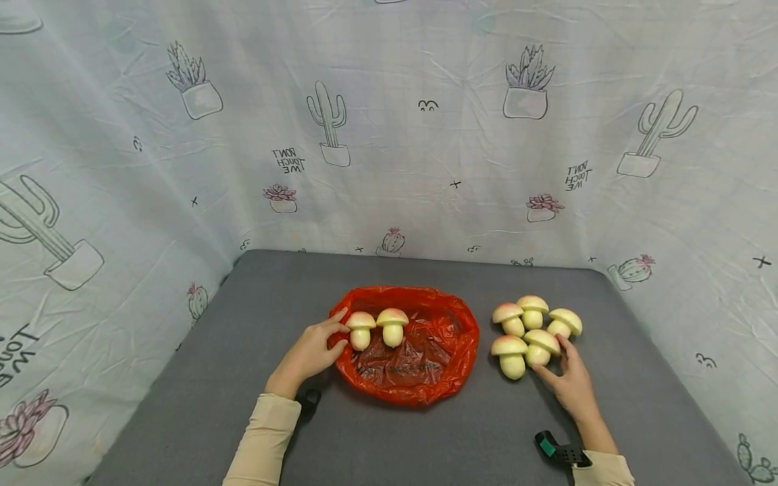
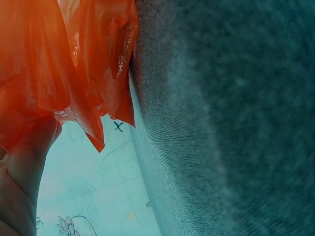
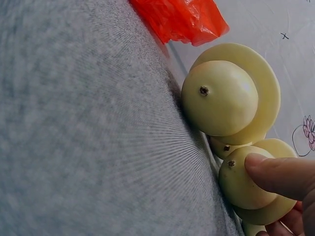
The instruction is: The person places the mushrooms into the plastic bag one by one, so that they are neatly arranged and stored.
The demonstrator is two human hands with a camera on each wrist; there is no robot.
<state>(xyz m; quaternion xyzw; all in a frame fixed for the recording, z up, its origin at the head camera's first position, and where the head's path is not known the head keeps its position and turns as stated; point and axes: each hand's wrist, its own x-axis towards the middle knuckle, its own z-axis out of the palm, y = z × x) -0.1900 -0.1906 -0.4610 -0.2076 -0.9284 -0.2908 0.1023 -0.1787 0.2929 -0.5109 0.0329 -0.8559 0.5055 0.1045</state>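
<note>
A red plastic bag [image 1: 413,398] lies spread on the table with its mouth wide and its rim rolled out. Inside, toward its left side, are two pale yellow toy mushrooms [image 1: 392,326] with pinkish caps. My left hand [image 1: 313,347] holds the bag's left rim, fingertips close to the nearer mushroom inside. In the left wrist view the thumb [image 2: 37,152] presses the plastic [image 2: 29,73]. To the right of the bag, my right hand [image 1: 573,385] pinches one mushroom [image 1: 541,345] of a cluster between thumb and fingers. In the right wrist view, the thumb lies on its rounded stem [image 3: 246,182].
Several more mushrooms [image 1: 511,356] sit close around the held one. A grey cloth covers the table [image 1: 255,283]. White curtains printed with cacti [image 1: 389,169] hang behind it and at both sides. A black wrist strap [image 1: 562,451] is on the right wrist.
</note>
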